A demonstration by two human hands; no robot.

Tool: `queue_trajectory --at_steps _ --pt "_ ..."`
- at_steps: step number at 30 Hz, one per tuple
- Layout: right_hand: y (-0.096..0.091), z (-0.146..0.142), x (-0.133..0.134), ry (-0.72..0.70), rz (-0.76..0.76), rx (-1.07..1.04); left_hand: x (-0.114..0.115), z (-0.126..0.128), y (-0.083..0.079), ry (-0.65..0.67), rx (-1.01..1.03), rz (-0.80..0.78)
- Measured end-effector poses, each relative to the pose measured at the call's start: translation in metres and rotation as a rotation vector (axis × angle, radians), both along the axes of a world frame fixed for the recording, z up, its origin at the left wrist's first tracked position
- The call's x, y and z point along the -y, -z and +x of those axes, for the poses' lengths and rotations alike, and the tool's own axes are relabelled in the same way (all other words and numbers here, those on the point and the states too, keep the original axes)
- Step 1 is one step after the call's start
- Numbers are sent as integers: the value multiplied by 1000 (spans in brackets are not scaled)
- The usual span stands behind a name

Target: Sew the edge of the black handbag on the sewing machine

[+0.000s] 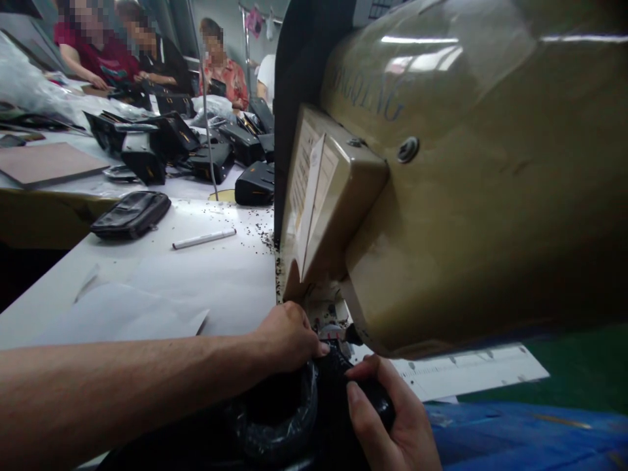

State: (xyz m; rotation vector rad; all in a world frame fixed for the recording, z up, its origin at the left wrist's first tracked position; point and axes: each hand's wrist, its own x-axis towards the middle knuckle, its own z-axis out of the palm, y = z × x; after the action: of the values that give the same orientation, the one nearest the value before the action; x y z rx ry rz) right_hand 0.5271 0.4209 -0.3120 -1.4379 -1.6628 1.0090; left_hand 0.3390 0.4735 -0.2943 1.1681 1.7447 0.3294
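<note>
A black bag (331, 412) with a plastic-wrapped handle (301, 428) is under my hands, at the working end of a gold-beige machine (456, 209). My left hand (292, 337) is closed, thumb and fingers pinching a black part of the bag right beside the machine's small working head (333, 332). On the other side, my right hand (392, 409) curls around a rounded black part of the bag, thumb and forefinger close together. Much of the bag lies in shadow, and its lower part runs out of view.
A white ruler (475, 371) lies under the machine at right. On the white table (196, 284) are a marker pen (203, 239), a black zipped pouch (131, 214) and dark scraps. Beyond, several black bags (171, 140) cover another table, where people (167, 59) handle bags.
</note>
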Motion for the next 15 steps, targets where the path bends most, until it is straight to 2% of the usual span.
queue_trajectory --at_steps 4,15 --pt "2 1 1 23 -49 3 0 -1 -5 1 -19 -55" --pt "11 2 4 88 -84 40 -2 -2 -1 7 2 -58"
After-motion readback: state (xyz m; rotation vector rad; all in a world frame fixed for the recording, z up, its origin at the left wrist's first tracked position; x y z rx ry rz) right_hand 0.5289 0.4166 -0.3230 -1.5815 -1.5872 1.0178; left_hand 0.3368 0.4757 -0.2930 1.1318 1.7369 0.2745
